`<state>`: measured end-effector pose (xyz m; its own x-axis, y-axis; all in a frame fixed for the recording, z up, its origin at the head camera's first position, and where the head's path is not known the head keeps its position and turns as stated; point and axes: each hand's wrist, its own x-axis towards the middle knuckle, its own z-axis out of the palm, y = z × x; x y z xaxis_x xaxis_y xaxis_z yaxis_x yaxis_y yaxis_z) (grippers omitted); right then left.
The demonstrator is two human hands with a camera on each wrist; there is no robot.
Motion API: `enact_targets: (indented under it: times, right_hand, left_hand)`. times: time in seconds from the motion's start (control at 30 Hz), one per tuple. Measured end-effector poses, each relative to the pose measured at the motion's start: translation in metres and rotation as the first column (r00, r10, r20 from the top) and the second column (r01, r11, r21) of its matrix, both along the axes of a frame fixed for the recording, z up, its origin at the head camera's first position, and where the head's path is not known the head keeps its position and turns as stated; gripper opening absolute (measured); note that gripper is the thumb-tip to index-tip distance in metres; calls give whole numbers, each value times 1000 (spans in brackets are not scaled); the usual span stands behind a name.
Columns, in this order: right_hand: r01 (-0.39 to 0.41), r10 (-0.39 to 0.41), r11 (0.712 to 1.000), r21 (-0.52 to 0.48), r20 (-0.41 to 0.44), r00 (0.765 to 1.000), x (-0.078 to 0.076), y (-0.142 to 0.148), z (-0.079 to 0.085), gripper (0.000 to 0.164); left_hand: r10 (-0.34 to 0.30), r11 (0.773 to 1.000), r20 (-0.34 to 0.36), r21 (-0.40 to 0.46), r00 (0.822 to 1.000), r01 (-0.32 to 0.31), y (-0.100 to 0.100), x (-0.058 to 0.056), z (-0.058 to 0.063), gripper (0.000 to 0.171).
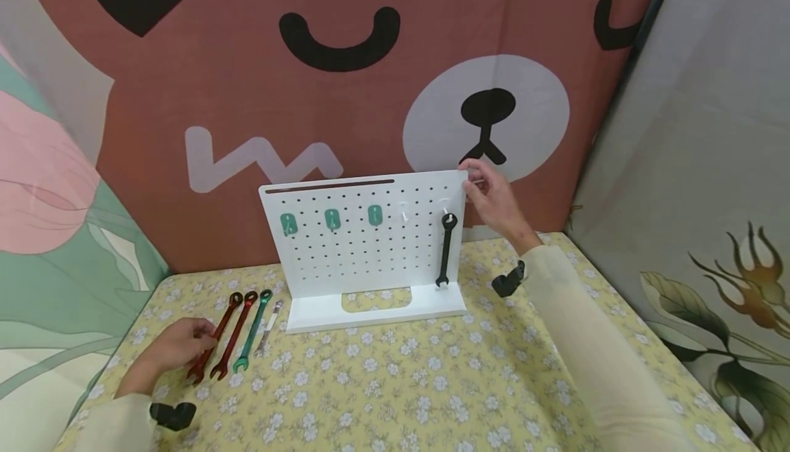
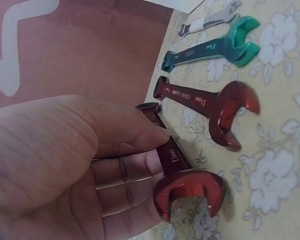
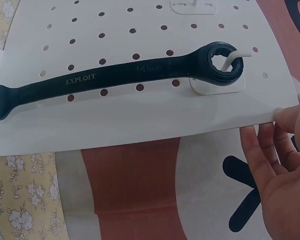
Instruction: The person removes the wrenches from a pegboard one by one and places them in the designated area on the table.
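My left hand (image 1: 175,346) pinches the handle of the leftmost red wrench (image 2: 172,156) between thumb and fingers. Its open end faces the left wrist camera. Beside it on the cloth lie a second red wrench (image 1: 237,339), a green wrench (image 1: 254,332) and a small silver wrench (image 1: 269,330), roughly side by side. At the upper right corner of a white pegboard (image 1: 345,260), my right hand (image 1: 496,205) grips the edge, thumb on the front. A black wrench (image 3: 114,76) hangs by its ring end from a white hook (image 3: 235,55) near that edge.
Three green-backed hooks (image 1: 333,219) sit in a row on the board, with a clear hook (image 1: 404,212) to their right. The board stands on a yellow floral tablecloth (image 1: 395,383). A brown cartoon backdrop (image 1: 247,81) hangs close behind it, and a grey curtain (image 1: 691,164) at the right.
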<state>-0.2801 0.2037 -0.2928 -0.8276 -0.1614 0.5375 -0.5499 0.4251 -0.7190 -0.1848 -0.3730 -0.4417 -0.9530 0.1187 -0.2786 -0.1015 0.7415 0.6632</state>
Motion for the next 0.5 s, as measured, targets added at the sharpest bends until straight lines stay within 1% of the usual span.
enact_targets:
  times: [0.1, 0.23, 0.33, 0.4, 0.5]
  right_hand:
    - [-7, 7, 1000, -3, -1, 1000, 2, -1, 2, 28]
    - [-9, 9, 1000, -11, -1, 1000, -1, 0, 1, 28]
    - [-11, 10, 1000, -18, -4, 1000, 0, 0, 0, 27]
    - [-12, 12, 1000, -20, -4, 1000, 2, 0, 1, 27]
    - [-4, 4, 1000, -3, -4, 1000, 1, 1, 1, 28]
  left_hand:
    - [4, 1000, -29, -28, 1000, -5, 1, 1, 0, 21]
    - [45, 997, -62, -63, 997, -49, 4, 5, 1, 18]
    - [73, 995, -52, -66, 996, -76, 6, 6, 2, 17]
    - [81, 994, -43, -68, 996, -84, 7, 7, 2, 18]
    - [79, 994, -58, -76, 995, -84, 9, 10, 2, 20]
